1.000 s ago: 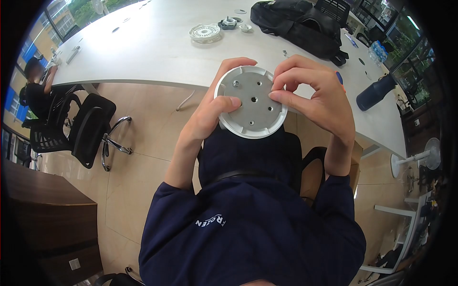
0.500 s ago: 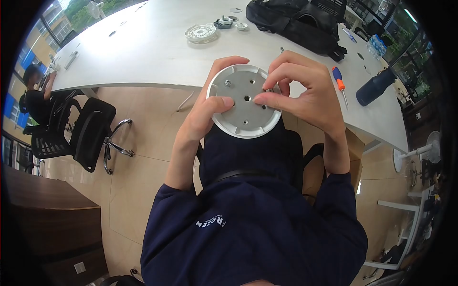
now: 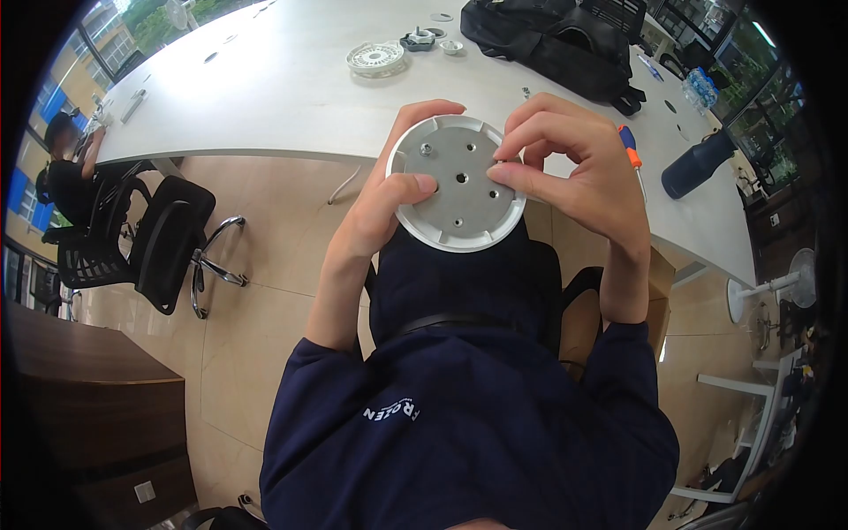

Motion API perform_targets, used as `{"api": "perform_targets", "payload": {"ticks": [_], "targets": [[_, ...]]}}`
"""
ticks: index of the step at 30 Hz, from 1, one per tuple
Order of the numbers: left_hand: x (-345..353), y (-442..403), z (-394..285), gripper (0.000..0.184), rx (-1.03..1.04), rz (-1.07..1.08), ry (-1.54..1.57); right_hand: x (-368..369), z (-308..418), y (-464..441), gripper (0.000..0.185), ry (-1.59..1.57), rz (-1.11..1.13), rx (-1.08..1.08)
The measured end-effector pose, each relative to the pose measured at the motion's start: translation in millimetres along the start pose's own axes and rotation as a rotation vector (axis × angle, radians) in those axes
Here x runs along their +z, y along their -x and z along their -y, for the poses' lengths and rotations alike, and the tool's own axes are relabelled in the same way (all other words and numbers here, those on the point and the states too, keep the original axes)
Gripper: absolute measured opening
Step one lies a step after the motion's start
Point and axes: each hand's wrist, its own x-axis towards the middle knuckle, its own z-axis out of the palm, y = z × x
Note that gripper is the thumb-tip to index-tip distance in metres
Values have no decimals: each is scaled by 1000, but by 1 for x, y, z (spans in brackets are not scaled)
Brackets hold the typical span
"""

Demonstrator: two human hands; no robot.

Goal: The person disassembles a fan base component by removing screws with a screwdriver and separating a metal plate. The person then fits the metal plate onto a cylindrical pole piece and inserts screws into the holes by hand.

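Note:
My left hand (image 3: pixel 380 196) grips the left side of a round white disc (image 3: pixel 459 245) with a grey metal plate set inside its rim, thumb on the face and fingers behind. Several holes pass through the plate, and a small nut-like metal fastener (image 3: pixel 426 150) sits at its upper left. At the plate's right edge, my right hand (image 3: pixel 570 163) is closed in a pinch of thumb and forefinger. Whatever lies between those fingertips is mostly covered and too small to make out. The disc is held above my lap, in front of the table edge.
On the white table (image 3: pixel 291 106) lie a patterned white round part (image 3: pixel 375 59), a dark-and-white fitting (image 3: pixel 418 40), a small white cap (image 3: pixel 451 47) and a black backpack (image 3: pixel 552 49). Rightward are an orange-blue screwdriver (image 3: pixel 632 152) and a dark bottle (image 3: pixel 696 165). A person (image 3: pixel 69 181) sits far left.
My right fingers have drawn slightly up and right over the plate's edge, covering the metal piece seen there before. The disc stays in my left hand, shifted slightly in view.

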Motion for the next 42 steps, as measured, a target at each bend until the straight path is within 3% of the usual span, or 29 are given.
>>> {"api": "perform_targets", "payload": {"ticks": [3,9,19,22,31,33,37,39,40,42], "targets": [[2,0,0,83,0,-6,-8,0,5,-1,17,110,17,30],[2,2,-1,82,7,-2,9,0,3,0,16,-37,-25,-22],[3,1,-1,83,3,9,4,-2,8,0,15,24,10,57],[1,2,0,83,4,4,2,-1,-3,1,11,-5,5,-83],[3,3,-5,86,-23,-16,2,-4,9,2,17,-120,7,86],[3,3,-6,86,-29,-14,5,-4,1,4,18,-57,3,-69],[3,3,-3,86,-20,1,4,-6,-6,4,20,37,47,-169],[3,2,0,85,-18,7,11,-3,1,5,20,-118,28,40],[2,2,0,84,-17,11,17,-5,3,4,20,-116,27,39],[4,3,0,84,-13,14,-13,-8,6,3,24,94,60,46]]}}
